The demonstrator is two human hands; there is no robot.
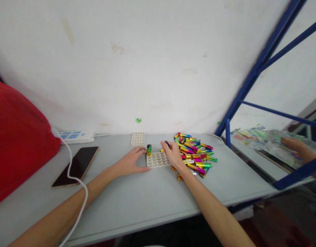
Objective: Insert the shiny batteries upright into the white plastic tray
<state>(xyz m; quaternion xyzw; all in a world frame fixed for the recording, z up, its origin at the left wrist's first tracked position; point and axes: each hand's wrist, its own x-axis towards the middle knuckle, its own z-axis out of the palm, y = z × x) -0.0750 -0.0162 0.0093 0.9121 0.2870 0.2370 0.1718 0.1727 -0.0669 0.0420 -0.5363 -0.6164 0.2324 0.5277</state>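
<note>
A white tray [158, 160] with rows of round holes lies on the grey table. One small shiny green and gold tube [149, 150] with a dark top stands upright at its far left corner. My left hand [132, 162] spans the tray's left end, thumb at the near corner and fingers at the far one. Over the tray's right part, my right hand [173, 153] pinches a small dark-ended tube [167, 143], mostly hidden by the fingers. Just right of that hand spreads a loose pile of shiny tubes [196, 149] in gold, pink, green, red and blue.
A second holed tray [138, 139] lies by the wall. On the left are a phone [77, 166], a power strip [77, 136], a white cable [70, 161] and a red bag [19, 137]. A blue metal frame [250, 73] rises at right; another person's hand [293, 144] shows beyond it.
</note>
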